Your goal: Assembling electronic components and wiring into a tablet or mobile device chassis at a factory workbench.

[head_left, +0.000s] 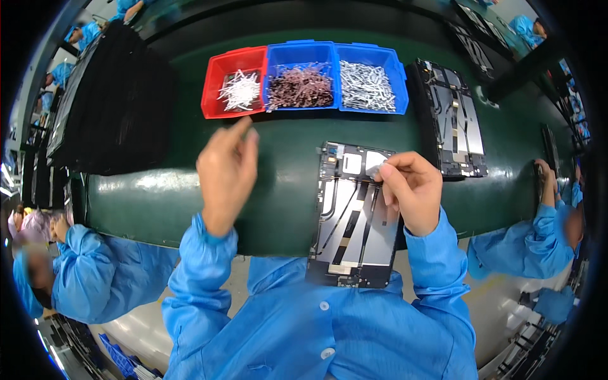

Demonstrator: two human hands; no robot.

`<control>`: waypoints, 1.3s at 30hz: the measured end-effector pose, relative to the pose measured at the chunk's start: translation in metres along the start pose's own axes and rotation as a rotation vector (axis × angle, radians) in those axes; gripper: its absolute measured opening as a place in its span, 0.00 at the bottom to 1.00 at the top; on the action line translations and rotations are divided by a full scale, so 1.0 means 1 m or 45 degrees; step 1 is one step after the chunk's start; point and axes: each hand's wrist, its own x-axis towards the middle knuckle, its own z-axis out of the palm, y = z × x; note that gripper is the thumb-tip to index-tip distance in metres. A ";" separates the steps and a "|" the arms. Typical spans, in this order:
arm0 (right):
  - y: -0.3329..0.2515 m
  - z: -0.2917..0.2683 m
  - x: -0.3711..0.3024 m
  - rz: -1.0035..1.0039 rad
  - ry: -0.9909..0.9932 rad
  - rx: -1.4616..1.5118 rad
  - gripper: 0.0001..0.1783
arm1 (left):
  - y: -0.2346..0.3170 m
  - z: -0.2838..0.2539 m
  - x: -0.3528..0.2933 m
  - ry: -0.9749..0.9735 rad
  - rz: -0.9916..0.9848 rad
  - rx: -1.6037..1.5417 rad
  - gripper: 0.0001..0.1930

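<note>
An opened tablet panel [361, 234], with black flat cables over a silver back, lies upright in front of me, its lower end past the table's front edge. My right hand [415, 190] is at its upper right part, thumb and forefinger pinched together. A small whitish piece [375, 163] shows at those fingertips; whether it is loose or part of the panel I cannot tell. My left hand [228, 171] hovers over the table just short of the red bin [212, 82], forefinger stretched toward it and thumb apart. White strips [240, 90] lie in that bin.
Beside the red bin, one blue bin [285, 54] holds brownish-pink small parts and another blue bin [398, 69] holds silvery strips. More panels [459, 120] are stacked at right. A tall black stack [120, 101] stands at left. Co-workers in blue sit on both sides.
</note>
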 end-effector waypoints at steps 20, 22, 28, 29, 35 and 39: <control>0.004 0.011 -0.030 -0.254 0.086 0.046 0.02 | 0.077 -0.041 -0.066 -0.464 -0.838 -1.474 0.10; -0.031 0.014 -0.026 -0.273 0.031 0.144 0.06 | 0.081 -0.050 -0.064 -0.187 -0.544 -1.293 0.09; -0.100 0.045 -0.017 -0.420 -0.436 0.252 0.03 | 0.046 -0.007 -0.078 0.211 0.426 -0.169 0.16; -0.105 0.053 -0.017 -0.378 -0.509 0.188 0.09 | 0.040 -0.004 -0.071 0.192 0.594 -0.222 0.18; -0.098 0.079 -0.007 -0.248 -0.664 0.419 0.03 | 0.060 -0.001 -0.066 0.308 0.432 -0.274 0.29; -0.088 0.080 -0.001 -0.353 -0.707 0.373 0.02 | 0.053 -0.004 -0.073 0.152 0.271 -0.405 0.29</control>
